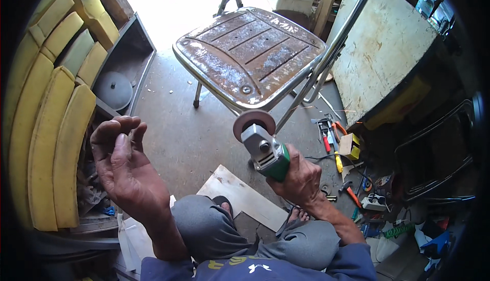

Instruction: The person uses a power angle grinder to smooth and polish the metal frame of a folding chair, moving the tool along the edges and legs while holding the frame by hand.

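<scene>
My right hand (302, 178) is wrapped round the green body of an angle grinder (266, 150). The grinder's reddish-brown disc (253, 123) meets, or nearly meets, the near rim of a metal folding chair (255, 51); a few orange sparks show to its right. Rust and worn pale paint cover the chair's seat, and its tube frame is silver. Raised at the left, my left hand (125, 163) is palm up with loosely bent fingers, and I see nothing in it. It is away from the chair, nearest to the yellow cushions (71, 153).
A grey shelf unit (138, 61) with a round lid (114, 91) stands left. Between my feet lies a pale board (245, 196). Pliers (324, 134), a hammer (351, 195), a yellow box (350, 146) and a power strip (375, 203) litter the right floor, near a dark chair frame (434, 150).
</scene>
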Available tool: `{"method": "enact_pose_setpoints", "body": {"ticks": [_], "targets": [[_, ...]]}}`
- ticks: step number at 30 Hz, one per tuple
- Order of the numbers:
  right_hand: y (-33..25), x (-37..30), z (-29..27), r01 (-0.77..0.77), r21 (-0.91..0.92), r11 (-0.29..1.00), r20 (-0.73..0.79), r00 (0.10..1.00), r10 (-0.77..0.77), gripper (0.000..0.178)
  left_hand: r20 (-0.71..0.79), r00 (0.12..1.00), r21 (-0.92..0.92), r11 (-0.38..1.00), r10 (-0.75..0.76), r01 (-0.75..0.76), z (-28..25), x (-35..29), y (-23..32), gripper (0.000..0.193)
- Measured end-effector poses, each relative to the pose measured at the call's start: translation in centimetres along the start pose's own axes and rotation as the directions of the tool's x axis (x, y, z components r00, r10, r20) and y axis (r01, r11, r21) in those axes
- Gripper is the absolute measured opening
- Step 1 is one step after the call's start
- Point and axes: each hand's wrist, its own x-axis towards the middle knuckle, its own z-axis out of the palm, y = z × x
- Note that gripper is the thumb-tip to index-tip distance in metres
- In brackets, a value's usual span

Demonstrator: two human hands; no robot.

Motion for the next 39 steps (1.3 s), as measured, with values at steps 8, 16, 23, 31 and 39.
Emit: {"method": "enact_pose_setpoints", "body": {"ticks": [8, 16, 23, 31, 39], "targets": [[-0.8, -0.1, -0.2, -0.012, 0.001, 1.0, 0.019, 1.0, 0.012, 0.081, 0.053, 0.998, -0.02, 0.999, 0.042, -0.041, -0.5, -0.3, 0.3, 0.03], [-1.2, -0.2, -0.2, -0.016, -0.023, 1.0, 0.041, 0.999, 0.017, 0.082, 0.048, 0.997, -0.022, 0.998, 0.056, -0.055, -0.7, -0.3, 0.6, 0.03], [-0.7, -0.2, 0.0, -0.039, 0.019, 0.999, 0.059, 0.998, 0.038, 0.08, 0.068, 0.996, -0.013, 0.999, 0.051, -0.051, -0.8, -0.1, 0.6, 0.03], [0.0, -0.3, 0.8, 0.069, 0.138, 0.988, 0.002, 0.998, -0.07, 0.078, 0.124, 0.992, -0.023, 1.0, -0.007, 0.01, -0.3, 0.1, -0.2, 0.03], [-0.3, -1.7, 4.1, -0.241, 0.671, 0.701, 0.043, 0.957, 0.288, 0.077, 0.121, 0.991, 0.068, 0.996, -0.059, 0.051, 0.8, -0.6, 1.1, 0.026]]}}
